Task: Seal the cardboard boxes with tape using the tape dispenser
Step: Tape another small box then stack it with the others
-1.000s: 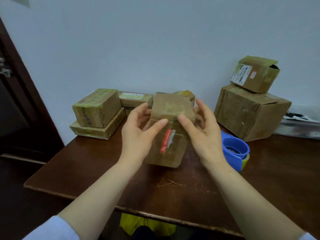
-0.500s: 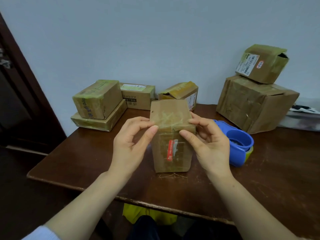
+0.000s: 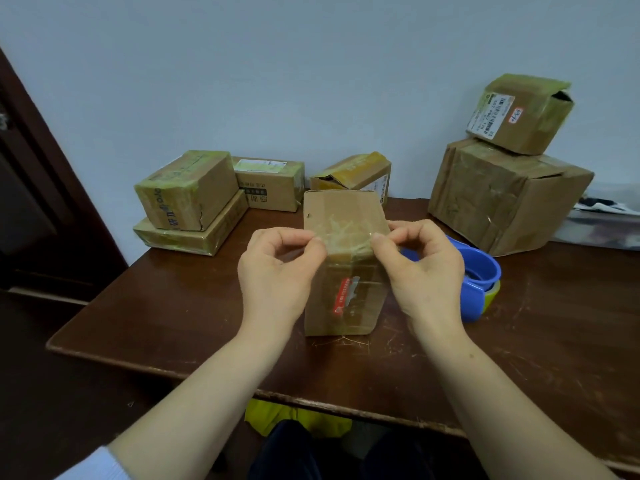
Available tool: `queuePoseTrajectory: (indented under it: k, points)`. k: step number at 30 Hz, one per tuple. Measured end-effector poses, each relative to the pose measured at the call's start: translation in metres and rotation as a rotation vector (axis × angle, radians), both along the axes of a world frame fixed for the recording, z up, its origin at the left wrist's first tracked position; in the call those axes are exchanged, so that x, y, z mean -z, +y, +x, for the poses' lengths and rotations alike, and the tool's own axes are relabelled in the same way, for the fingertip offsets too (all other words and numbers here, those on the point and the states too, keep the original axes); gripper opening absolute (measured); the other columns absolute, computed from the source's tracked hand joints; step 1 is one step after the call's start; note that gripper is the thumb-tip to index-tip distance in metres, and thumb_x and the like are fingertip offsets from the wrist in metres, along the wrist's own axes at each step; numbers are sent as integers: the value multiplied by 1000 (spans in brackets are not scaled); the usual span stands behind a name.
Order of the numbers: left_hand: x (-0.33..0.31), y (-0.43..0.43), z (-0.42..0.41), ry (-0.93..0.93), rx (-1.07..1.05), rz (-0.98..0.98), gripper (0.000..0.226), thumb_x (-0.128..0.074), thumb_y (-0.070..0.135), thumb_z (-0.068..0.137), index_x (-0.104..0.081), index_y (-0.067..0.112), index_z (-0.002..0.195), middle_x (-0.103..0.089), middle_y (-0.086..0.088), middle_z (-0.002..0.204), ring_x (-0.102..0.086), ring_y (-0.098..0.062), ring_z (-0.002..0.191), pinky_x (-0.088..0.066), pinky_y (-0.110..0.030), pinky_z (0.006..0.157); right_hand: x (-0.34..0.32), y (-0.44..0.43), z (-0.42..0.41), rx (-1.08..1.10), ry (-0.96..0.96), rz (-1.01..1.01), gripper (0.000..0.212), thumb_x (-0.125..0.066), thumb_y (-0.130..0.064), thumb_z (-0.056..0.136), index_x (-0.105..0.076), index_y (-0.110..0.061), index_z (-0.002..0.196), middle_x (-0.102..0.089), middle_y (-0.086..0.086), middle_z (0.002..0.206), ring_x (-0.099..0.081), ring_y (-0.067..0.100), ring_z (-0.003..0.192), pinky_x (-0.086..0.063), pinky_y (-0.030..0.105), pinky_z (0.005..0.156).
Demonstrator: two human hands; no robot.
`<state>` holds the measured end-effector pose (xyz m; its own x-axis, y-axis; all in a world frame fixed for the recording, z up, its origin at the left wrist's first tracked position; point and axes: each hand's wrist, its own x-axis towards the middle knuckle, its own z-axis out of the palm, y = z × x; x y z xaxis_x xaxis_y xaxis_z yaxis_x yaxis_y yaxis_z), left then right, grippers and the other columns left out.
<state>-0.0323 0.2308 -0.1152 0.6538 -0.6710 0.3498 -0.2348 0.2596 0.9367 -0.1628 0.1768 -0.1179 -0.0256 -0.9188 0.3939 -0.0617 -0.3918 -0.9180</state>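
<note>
- The box [image 3: 344,296] stands upright on end near the middle of the surface [image 3: 173,306], a little back from the near edge, its narrow top face tilted toward the camera.
- The left hand [image 3: 277,268] has its fingers curled, with thumb and forefinger pinching at the left corner of the box's upper front edge.
- The right hand [image 3: 422,268] mirrors it at the right corner, with the same narrow pinch.
- Clear tape [image 3: 346,230] shines across the top face and over that edge. I cannot tell whether the fingertips nip the cardboard itself or a loose end of film.
- The tape dispenser [image 3: 481,282], blue with a green-yellow trim, lies on the surface just right of the box, partly hidden behind the right hand. Neither hand touches it.
- Handling, as a judgement:
  - The box looks small and light.
  - Standing tall on a narrow base, it would likely tip under a sideways push.
  - The worn, creased cardboard is probably soft at the corners, and the glossy taped faces slippery.
  - A flat grip across both side faces, low down, seems surer than pinching at the top edge.
- Other taped boxes [image 3: 187,188] sit along the wall, well apart from the hands.
</note>
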Motion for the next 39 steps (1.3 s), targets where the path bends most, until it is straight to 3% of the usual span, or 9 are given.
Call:
queuePoseTrajectory:
  k: [2,6,8,11,17,22,28,34,39]
  points:
    - [-1,-3,-2,46,7,34,24,-72,10,79,-65,25,96,-63,4,98,-59,-1,80,-48,-13,72,-3,0,2,25,29,11,19,-71,-15,79,-57,-27,86,-63,-13,86,-57,-8,78,-47,13,70]
    - [-2,-6,1,-48,74,231,73,-70,39,80,-41,18,143,-52,6,129,-55,1,98,-43,-19,86,-7,-1,4,-5,103,71,43,-68,-28,83,-51,-30,122,-56,-12,104,-55,-3,93,-46,12,77]
    - [-6,-4,1,-87,130,245,61,-73,51,75,-58,25,128,-62,9,124,-59,-2,105,-49,-30,93,-10,3,6,-30,223,38,48,-70,-46,76,-49,-40,119,-48,-14,105,-52,-1,96,-44,13,81]
    - [-13,-3,0,-43,187,211,16,-76,34,80,-69,41,92,-74,14,93,-68,-3,93,-56,-37,87,-12,2,8,-11,238,70,63,-76,-48,69,-55,-29,125,-50,-11,107,-54,1,95,-49,22,86]
    - [-18,-7,8,-12,171,240,20,-69,22,87,-73,20,107,-75,8,91,-70,-15,90,-57,-38,78,-17,-14,-1,-55,-7,246,41,-81,-13,73,-68,-13,112,-69,0,102,-67,16,93,-57,38,83]
    - [-18,-4,18,-101,205,316,33,-62,34,90,-69,16,117,-70,2,115,-64,-24,109,-49,-51,96,-18,-10,-6,-38,132,163,34,-69,-15,85,-66,-13,119,-64,-1,112,-61,12,102,-52,35,93]
    - [-28,-2,21,-277,269,391,30,-71,44,81,-74,27,105,-74,11,79,-68,-9,78,-56,-35,75,-28,-1,3,-85,403,149,51,-75,-48,72,-48,-28,111,-57,-11,112,-56,9,102,-53,35,84]
    - [-32,-2,26,-61,363,372,13,-66,12,88,-72,15,99,-75,4,81,-72,-11,79,-59,-27,70,-31,-10,-6,-139,124,245,31,-75,-10,78,-67,-13,108,-69,-1,98,-66,12,91,-57,32,82]
    - [-34,-1,26,-38,367,407,17,-59,16,94,-73,22,85,-72,16,85,-70,-8,80,-60,-30,70,-33,-7,-14,-99,269,152,27,-58,-13,92,-67,-18,117,-66,-15,95,-64,6,93,-55,31,87]
